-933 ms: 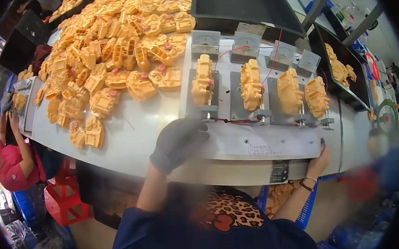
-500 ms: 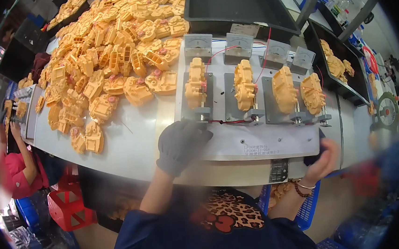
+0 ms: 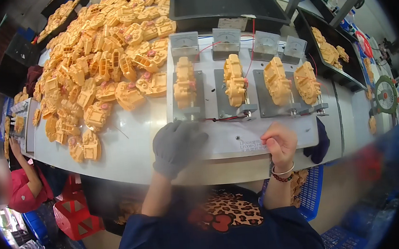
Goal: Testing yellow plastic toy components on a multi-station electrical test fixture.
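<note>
My left hand, in a grey glove, is closed at the front of the leftmost test station. Its fingertips are hidden beside the metal clamp there, so what they grip does not show. An orange plastic gear housing stands upright in that station. Three more such housings stand to its right: one, another and the last. My bare right hand hovers over the front right of the white test fixture, fingers curled in, nothing visible in them. Red wires run from the housings toward the meters.
Loose orange housings are heaped at the left. Behind the fixture's dial meters lies a black tray; another black tray at the right holds housings. Dark cloth hangs at the table edge. A person sits far left.
My right hand has moved left from beyond the fixture's right end to above its front. My left hand stays by the leftmost station. The whole view has shifted slightly.
</note>
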Demonstrator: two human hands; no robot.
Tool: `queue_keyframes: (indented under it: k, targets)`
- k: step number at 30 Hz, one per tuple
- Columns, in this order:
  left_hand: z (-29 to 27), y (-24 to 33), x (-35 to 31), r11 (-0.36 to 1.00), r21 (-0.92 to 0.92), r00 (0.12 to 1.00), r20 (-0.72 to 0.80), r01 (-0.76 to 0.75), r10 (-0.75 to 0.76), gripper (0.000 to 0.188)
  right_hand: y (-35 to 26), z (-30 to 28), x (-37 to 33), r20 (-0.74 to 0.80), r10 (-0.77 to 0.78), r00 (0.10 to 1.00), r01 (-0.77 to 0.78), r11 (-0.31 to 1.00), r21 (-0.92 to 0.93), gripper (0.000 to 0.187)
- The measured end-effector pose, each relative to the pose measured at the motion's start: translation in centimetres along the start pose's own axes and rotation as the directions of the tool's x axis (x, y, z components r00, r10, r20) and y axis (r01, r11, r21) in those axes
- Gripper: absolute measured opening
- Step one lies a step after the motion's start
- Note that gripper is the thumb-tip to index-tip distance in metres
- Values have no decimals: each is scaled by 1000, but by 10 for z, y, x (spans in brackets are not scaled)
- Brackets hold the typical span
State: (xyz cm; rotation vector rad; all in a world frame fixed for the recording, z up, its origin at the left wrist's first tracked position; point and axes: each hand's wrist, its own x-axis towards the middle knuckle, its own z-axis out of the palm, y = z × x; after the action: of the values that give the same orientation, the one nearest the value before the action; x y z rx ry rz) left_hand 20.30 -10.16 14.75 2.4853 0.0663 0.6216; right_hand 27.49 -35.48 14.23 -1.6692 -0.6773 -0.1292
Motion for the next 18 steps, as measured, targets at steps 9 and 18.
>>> queue_keyframes:
  k: [9,18]
  targets:
    - [0,-4,-1,999,-6,999,35,32,-31,17,-4,0,3,76,-19,997,28,992,-120,9]
    - [1,-4,-2,998,-35,998,39,45,-44,15,-8,5,7,43,46,998,-37,980,-197,7]
